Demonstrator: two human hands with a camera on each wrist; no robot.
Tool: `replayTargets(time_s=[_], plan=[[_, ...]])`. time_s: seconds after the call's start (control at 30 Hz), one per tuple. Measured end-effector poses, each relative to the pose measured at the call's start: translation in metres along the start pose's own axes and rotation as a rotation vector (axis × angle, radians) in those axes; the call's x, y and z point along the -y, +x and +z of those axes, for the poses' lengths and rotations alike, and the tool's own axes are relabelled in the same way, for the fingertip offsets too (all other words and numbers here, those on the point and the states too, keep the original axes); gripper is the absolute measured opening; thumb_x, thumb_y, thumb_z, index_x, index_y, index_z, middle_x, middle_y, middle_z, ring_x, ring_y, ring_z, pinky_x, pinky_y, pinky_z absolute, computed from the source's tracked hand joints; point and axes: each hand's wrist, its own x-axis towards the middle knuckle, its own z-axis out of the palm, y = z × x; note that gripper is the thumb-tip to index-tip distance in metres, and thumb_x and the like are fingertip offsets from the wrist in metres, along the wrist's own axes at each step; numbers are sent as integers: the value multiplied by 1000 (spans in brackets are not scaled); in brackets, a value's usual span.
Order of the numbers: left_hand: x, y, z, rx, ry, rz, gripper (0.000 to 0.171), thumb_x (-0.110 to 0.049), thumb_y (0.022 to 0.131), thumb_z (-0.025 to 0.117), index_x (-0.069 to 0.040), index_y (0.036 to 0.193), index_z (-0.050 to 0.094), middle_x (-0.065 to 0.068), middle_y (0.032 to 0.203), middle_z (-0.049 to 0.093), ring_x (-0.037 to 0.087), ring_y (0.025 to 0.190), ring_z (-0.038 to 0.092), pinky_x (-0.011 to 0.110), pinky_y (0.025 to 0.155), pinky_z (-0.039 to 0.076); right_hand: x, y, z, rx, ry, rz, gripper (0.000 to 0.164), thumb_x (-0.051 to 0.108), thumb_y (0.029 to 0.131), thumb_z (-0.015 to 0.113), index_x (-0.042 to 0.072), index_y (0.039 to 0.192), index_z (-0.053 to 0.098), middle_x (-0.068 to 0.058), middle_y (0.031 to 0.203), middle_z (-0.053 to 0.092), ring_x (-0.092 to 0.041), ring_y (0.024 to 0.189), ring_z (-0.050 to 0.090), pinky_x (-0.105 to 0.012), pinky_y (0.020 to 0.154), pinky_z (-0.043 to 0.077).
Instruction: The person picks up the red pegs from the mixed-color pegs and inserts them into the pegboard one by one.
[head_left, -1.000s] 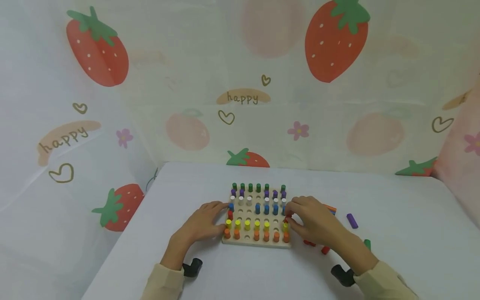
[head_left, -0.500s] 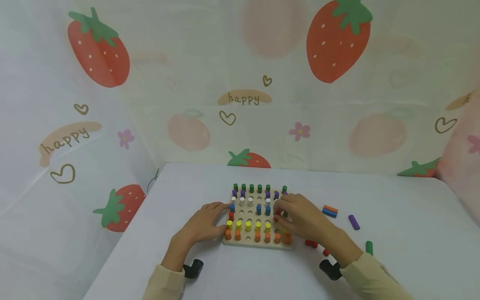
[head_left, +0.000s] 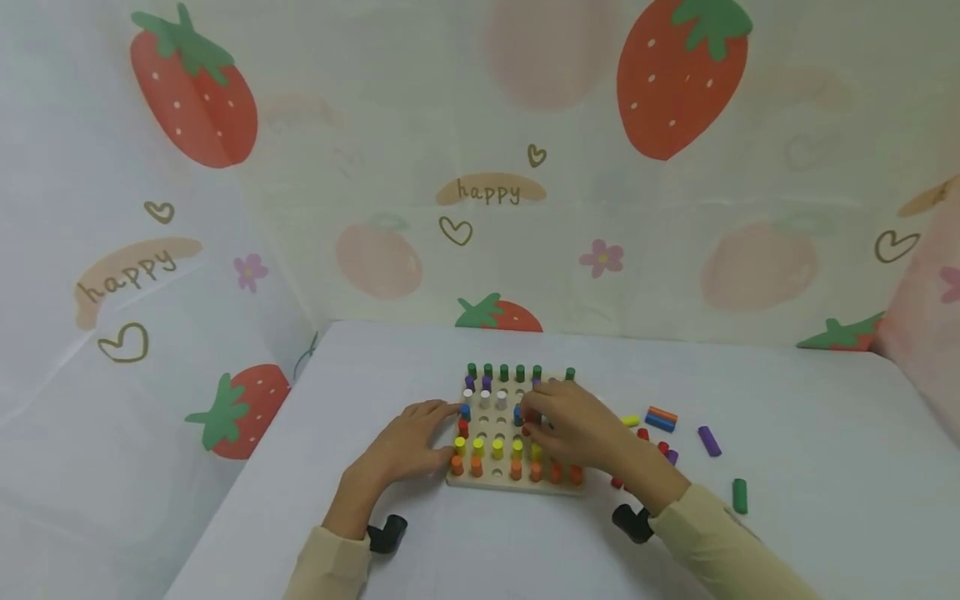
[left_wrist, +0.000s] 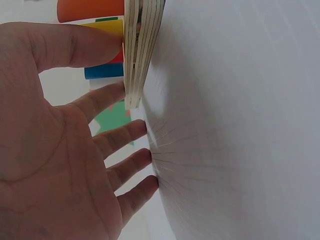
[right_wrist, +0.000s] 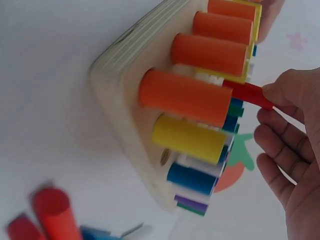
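While the right hand (head_left: pixel 576 421) pinches a red peg (right_wrist: pixel 248 93) over the wooden pegboard (right_wrist: pixel 131 120), the left hand (head_left: pixel 408 446), its fingers spread, touches the pegboard's left edge. On the table (head_left: pixel 405 367), past the pegboard's right edge, lie a purple peg (head_left: pixel 708 442) and a green peg (head_left: pixel 740 497).

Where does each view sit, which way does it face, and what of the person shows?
Head: worn on the head, facing forward and down at the pegboard; left hand, right hand and sleeves show.
Left wrist: on that wrist, facing the pegboard's side edge; left hand shows palm side.
Right wrist: on that wrist, facing the pegboard's corner and orange pegs; right hand shows, pinching a red peg, plus part of the left hand at top.
Shared: head and right wrist show the pegboard, that red peg and both hands.
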Motion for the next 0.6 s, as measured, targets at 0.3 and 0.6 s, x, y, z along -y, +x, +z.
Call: replayTargets(time_s=[0.3,0.6], plan=[[-5,3,1,-5,-19,26,65,-32,94,59,-19,157,51,14,164,49,40,154,42,63,126,38,8,16,5,78,56,45,16,21,97,76,16,113,75,5,106,75,-16,101,66,-36,97,61],[-3,-3,-4,-5,-25,15,66,-30,93,61,-16,157,51,15,163,49,41,154,42,65,125,38,20,36,14,101,84,-10,14,18,99,73,13,112,74,3,104,74,-16,98,66,-34,94,60]])
